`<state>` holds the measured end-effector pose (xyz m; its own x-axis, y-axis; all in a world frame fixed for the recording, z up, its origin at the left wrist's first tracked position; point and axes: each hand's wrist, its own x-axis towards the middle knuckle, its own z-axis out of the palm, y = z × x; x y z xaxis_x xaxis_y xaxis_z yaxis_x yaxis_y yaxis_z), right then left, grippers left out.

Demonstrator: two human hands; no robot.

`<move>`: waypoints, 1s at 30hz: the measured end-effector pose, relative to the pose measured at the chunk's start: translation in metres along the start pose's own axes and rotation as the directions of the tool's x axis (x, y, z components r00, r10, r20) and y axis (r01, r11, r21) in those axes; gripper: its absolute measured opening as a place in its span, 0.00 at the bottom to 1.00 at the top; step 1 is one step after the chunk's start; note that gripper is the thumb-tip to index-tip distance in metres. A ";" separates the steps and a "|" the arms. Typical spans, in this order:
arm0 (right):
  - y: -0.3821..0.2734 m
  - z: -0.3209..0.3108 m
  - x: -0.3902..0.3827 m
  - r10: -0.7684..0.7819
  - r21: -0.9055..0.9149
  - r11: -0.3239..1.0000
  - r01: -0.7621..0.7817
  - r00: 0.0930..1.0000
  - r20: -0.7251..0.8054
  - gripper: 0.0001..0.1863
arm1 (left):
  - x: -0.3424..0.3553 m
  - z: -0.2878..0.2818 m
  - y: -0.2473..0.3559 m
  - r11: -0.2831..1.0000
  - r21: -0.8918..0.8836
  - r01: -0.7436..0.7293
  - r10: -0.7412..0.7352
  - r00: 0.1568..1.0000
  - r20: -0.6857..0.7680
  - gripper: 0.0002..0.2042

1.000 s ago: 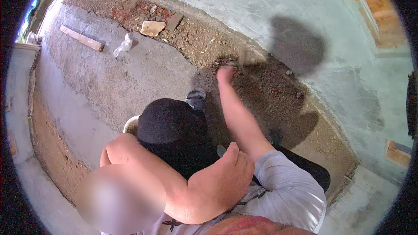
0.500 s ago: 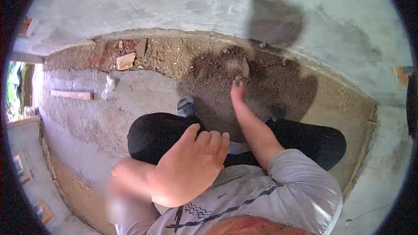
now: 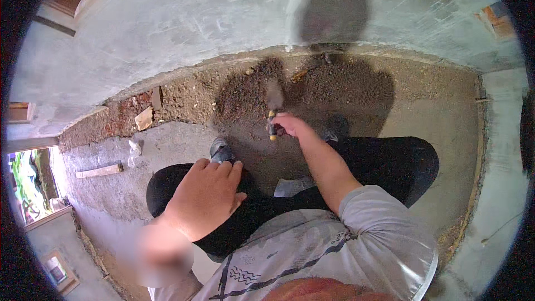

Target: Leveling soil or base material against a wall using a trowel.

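My right hand [image 3: 288,124] is closed round the black-and-yellow handle of a trowel [image 3: 275,96]. Its grey, dirt-covered blade points away from me over a strip of loose dark soil [image 3: 239,100] along the foot of the wall. My left hand [image 3: 205,194] holds nothing. It is back upward over my left knee, with fingers extended and the thumb apart. Between my legs, near my lap, is a pale flat piece [image 3: 292,187] whose kind I cannot make out.
A grey plastered wall [image 3: 184,28] rises beyond the soil strip. Left of the soil lie a pale broken slab [image 3: 144,118] and a dark block [image 3: 157,98]. A crumpled white plastic bag [image 3: 134,153] and a wooden batten [image 3: 99,171] rest on the concrete floor [image 3: 173,142].
The view has shifted. My right hand and the trowel have come left and a little nearer, and the handle now shows. My left hand has moved left, its fingers straighter.
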<state>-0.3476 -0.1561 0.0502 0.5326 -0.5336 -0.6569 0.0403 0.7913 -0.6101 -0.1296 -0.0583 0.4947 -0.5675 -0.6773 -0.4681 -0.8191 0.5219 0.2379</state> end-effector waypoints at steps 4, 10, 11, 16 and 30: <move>0.002 -0.027 0.008 0.136 -0.539 0.819 -0.198 0.979 -0.152 0.13 | 0.025 0.006 -0.004 0.999 -0.022 -0.024 0.024 0.999 0.021 0.25; -0.064 -0.067 0.049 -0.221 -0.839 0.484 -0.250 0.893 -0.393 0.29 | 0.026 0.008 -0.010 0.993 0.052 0.107 -0.112 0.987 0.116 0.21; -0.071 -0.116 0.057 -0.409 -0.782 0.577 -0.238 0.744 -0.529 0.30 | 0.037 0.006 -0.009 0.997 0.027 0.074 -0.077 0.991 0.105 0.22; -0.118 -0.117 0.083 -0.458 -0.615 0.658 -0.435 0.417 -0.785 0.29 | 0.041 0.008 -0.017 0.985 -0.008 0.173 -0.168 0.968 0.188 0.23; -0.120 -0.221 0.125 -0.205 -0.476 0.518 -0.710 0.438 -0.876 0.31 | 0.039 -0.003 -0.038 0.991 -0.086 0.100 -0.099 0.995 0.012 0.22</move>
<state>-0.4732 -0.3836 -0.0565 -0.5153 -0.6569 -0.5504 -0.7601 0.6469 -0.0604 -0.1206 -0.1065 0.4701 -0.4825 -0.7195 -0.4996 -0.8758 0.4049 0.2627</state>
